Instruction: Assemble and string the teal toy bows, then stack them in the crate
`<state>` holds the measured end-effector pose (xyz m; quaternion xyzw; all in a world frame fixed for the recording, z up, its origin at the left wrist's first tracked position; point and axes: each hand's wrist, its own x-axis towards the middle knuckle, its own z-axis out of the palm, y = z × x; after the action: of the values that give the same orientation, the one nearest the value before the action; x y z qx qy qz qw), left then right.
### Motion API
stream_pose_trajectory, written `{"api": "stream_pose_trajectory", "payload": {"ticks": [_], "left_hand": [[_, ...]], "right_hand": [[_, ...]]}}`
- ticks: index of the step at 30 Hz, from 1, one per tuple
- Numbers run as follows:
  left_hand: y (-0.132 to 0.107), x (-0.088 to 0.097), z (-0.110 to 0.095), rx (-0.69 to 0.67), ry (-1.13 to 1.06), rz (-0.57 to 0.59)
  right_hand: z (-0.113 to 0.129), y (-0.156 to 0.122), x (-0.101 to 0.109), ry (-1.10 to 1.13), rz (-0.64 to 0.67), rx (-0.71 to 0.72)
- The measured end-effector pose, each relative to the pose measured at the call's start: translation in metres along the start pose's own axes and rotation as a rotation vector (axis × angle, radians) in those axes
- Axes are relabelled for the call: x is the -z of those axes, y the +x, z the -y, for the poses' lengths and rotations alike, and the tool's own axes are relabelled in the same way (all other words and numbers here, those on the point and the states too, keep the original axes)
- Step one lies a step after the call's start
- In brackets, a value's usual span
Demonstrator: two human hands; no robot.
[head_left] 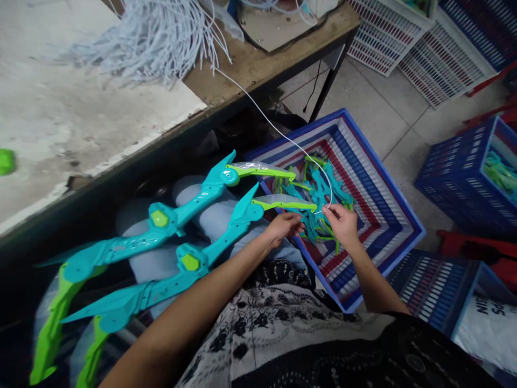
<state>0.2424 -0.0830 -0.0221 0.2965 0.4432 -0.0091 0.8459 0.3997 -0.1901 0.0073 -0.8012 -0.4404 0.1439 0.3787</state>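
Observation:
Two turquoise-and-green toy bows lie side by side across the lap. The nearer toy bow (226, 241) has its green tip between my hands, and the farther toy bow (194, 210) rests beyond it. My right hand (342, 222) pinches a white cord (278, 129) right at the nearer bow's tip; a short end of the cord shows there. Whether the cord passes through the tip is too small to tell. Just below that green limb is my left hand (286, 227), its fingers loosely curled and slightly apart, with nothing visible in them.
A striped basket (388, 215) under the hands holds several similar bow pieces. On the worktable (157, 124) lies a heap of white cords (161, 43). A green piece (6, 161) sits at its left edge. Blue crates (452, 167) and white crates (444, 64) stand on the right.

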Motion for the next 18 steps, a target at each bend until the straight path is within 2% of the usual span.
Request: {"api": "stream_pose_trajectory", "payload": {"ticks": [5,11,15,18], "left_hand": [[0.011,-0.008,0.003,0.005,-0.008,0.022],[0.017,-0.011,0.004,-0.005,-0.023,0.037],[0.022,-0.016,0.001,-0.034,-0.019,0.105],[0.028,-0.022,0.000,-0.052,0.018,0.127]], "right_hand": [[-0.003,-0.002,-0.007,-0.123,-0.013,0.092],[-0.005,-0.001,-0.014,-0.206,0.087,0.164],[-0.009,-0.004,-0.021,-0.176,0.160,0.194],[-0.015,-0.004,-0.026,-0.154,0.116,0.201]]}}
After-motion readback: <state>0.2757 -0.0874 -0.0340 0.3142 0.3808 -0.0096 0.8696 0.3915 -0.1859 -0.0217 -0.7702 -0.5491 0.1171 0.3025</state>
